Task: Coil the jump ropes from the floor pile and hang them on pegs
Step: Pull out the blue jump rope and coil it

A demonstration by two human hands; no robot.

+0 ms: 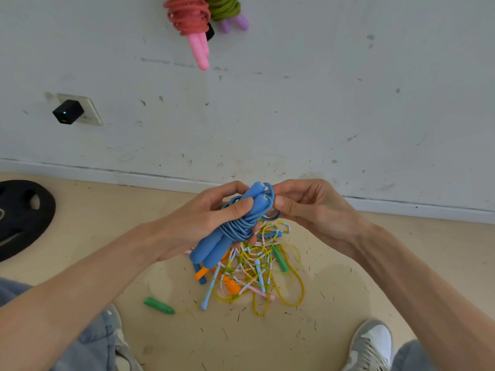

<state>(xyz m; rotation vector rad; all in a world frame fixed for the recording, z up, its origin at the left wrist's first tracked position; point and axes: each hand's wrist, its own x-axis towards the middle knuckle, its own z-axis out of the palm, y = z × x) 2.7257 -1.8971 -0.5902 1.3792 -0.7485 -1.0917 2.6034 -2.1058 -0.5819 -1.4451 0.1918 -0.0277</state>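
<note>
Left hand [206,223] grips blue rope [235,223]; right hand [308,207] pinches its end.

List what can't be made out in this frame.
Head view only.
Pegs: cut off by the top edge above the pink rope and green rope.
Floor pile: rope count unclear, tangled and partly behind the blue rope and left hand.
Black disc: cut off by the left edge.
</note>
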